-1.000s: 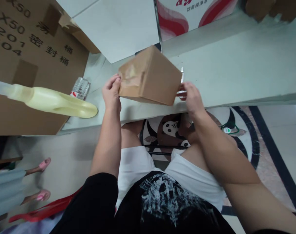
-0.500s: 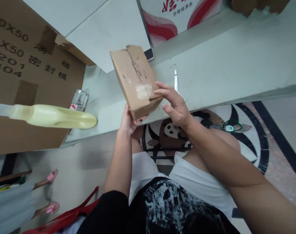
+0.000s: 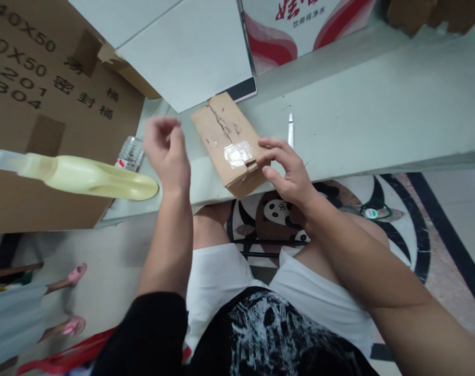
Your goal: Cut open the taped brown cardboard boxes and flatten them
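A small brown cardboard box (image 3: 232, 133) rests tilted across the table near its front edge, with shiny clear tape on the top toward me and a torn, marked seam. My right hand (image 3: 286, 169) touches the box's near right corner, fingers spread and not wrapped round it. My left hand (image 3: 167, 151) is raised to the left of the box, apart from it. Its fingers look bent but are smeared by motion. Beyond my right fingers lies a slim, pale box cutter (image 3: 291, 130) on the table.
A pale yellow bottle (image 3: 92, 177) and a clear plastic bottle (image 3: 130, 153) are at the left, by a large printed carton (image 3: 45, 130). Behind are a white box (image 3: 190, 57), a dark-topped device (image 3: 243, 90) and a red-and-white carton (image 3: 276, 47). The table edge (image 3: 378, 167) runs before my knees.
The box has come down onto the table. My left hand has let go of it and moved up and left. My right hand stays at the box's corner.
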A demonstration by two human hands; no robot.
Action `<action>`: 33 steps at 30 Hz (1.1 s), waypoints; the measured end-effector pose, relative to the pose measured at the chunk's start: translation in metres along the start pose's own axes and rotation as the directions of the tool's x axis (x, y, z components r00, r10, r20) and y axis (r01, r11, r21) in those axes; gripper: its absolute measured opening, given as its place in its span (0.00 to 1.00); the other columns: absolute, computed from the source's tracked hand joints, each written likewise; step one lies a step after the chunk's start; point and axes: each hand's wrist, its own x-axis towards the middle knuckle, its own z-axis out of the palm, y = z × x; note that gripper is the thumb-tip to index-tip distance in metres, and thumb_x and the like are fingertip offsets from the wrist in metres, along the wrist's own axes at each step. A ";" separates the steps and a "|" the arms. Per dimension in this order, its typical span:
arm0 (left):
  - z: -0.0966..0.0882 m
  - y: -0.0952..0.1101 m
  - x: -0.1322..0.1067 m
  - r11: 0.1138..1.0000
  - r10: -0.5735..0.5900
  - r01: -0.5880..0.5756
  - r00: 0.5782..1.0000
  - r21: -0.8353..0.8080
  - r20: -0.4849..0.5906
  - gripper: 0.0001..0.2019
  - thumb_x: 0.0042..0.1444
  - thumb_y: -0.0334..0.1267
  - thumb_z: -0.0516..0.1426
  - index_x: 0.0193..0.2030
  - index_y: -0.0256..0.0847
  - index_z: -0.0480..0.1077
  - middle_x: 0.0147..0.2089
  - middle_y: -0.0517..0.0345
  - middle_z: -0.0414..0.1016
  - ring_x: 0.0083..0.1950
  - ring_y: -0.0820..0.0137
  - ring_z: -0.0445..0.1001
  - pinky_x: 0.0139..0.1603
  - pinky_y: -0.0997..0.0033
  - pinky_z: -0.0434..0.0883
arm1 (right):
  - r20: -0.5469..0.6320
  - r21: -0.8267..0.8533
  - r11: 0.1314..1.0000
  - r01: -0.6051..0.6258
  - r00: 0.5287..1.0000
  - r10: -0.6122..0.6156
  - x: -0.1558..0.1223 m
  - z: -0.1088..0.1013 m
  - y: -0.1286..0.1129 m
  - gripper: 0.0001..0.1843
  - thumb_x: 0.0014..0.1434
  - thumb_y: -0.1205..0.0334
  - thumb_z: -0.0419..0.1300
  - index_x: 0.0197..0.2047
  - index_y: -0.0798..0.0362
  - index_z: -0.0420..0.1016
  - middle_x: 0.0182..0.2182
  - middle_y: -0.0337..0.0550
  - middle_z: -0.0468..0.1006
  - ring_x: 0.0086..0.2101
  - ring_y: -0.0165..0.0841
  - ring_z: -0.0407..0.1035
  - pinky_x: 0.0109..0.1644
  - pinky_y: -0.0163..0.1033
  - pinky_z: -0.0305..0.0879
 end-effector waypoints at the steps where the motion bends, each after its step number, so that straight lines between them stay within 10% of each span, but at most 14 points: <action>1: 0.011 0.001 0.017 0.997 0.071 -0.075 0.991 0.034 0.117 0.08 0.61 0.25 0.57 0.42 0.41 0.72 0.45 0.59 0.78 0.52 0.69 0.74 0.57 0.68 0.70 | 0.001 -0.004 1.000 0.007 1.000 -0.007 0.000 0.001 0.000 0.16 0.66 0.45 0.56 0.42 0.46 0.78 0.58 0.48 0.75 0.60 0.47 0.69 0.68 0.59 0.64; 7: 0.067 -0.039 0.062 0.985 -0.125 0.052 0.867 0.162 0.483 0.14 0.51 0.33 0.70 0.44 0.48 0.77 0.44 0.54 0.77 0.57 0.52 0.71 0.67 0.53 0.62 | -0.005 0.020 1.000 0.002 1.000 -0.002 0.001 0.000 0.002 0.11 0.65 0.51 0.56 0.42 0.46 0.76 0.55 0.47 0.77 0.56 0.45 0.72 0.61 0.55 0.70; 14: 0.063 -0.094 0.063 0.989 0.043 -0.110 0.852 0.097 0.521 0.16 0.54 0.47 0.67 0.50 0.54 0.77 0.45 0.51 0.76 0.58 0.48 0.70 0.64 0.52 0.63 | -0.254 -0.435 0.776 -0.456 0.889 0.380 0.013 -0.023 0.047 0.18 0.58 0.60 0.61 0.52 0.49 0.77 0.48 0.54 0.76 0.46 0.50 0.73 0.54 0.62 0.69; 21: 0.057 -0.043 0.055 0.897 -0.148 -0.164 0.764 0.411 0.628 0.25 0.63 0.58 0.51 0.65 0.64 0.68 0.56 0.58 0.77 0.68 0.46 0.62 0.68 0.41 0.59 | -0.182 -0.713 0.497 -0.495 0.815 0.551 0.035 -0.019 0.057 0.28 0.58 0.63 0.63 0.62 0.54 0.70 0.48 0.58 0.78 0.49 0.53 0.71 0.55 0.62 0.66; 26: 0.049 0.002 0.046 0.765 -0.341 -0.178 0.703 0.619 0.624 0.30 0.62 0.57 0.43 0.72 0.72 0.57 0.66 0.67 0.73 0.72 0.47 0.60 0.70 0.40 0.58 | -0.258 -0.473 0.729 -0.495 0.869 0.423 0.037 -0.041 0.038 0.24 0.56 0.65 0.58 0.57 0.50 0.70 0.34 0.45 0.77 0.33 0.38 0.70 0.39 0.45 0.66; 29: 0.048 0.007 0.044 0.771 -0.344 -0.162 0.708 0.616 0.617 0.30 0.62 0.57 0.43 0.71 0.72 0.57 0.66 0.65 0.73 0.72 0.47 0.62 0.70 0.40 0.59 | -0.433 -0.181 0.965 -0.191 0.896 0.096 0.031 -0.055 0.012 0.13 0.62 0.62 0.52 0.49 0.48 0.69 0.26 0.37 0.66 0.24 0.31 0.60 0.29 0.38 0.57; 33: 0.050 0.007 0.043 0.771 -0.351 -0.136 0.724 0.622 0.594 0.30 0.62 0.56 0.44 0.71 0.72 0.58 0.63 0.63 0.75 0.72 0.47 0.63 0.68 0.40 0.61 | -0.519 0.009 0.983 0.184 0.841 -0.153 0.026 -0.053 -0.029 0.09 0.63 0.52 0.58 0.40 0.47 0.74 0.24 0.34 0.58 0.22 0.27 0.55 0.23 0.33 0.51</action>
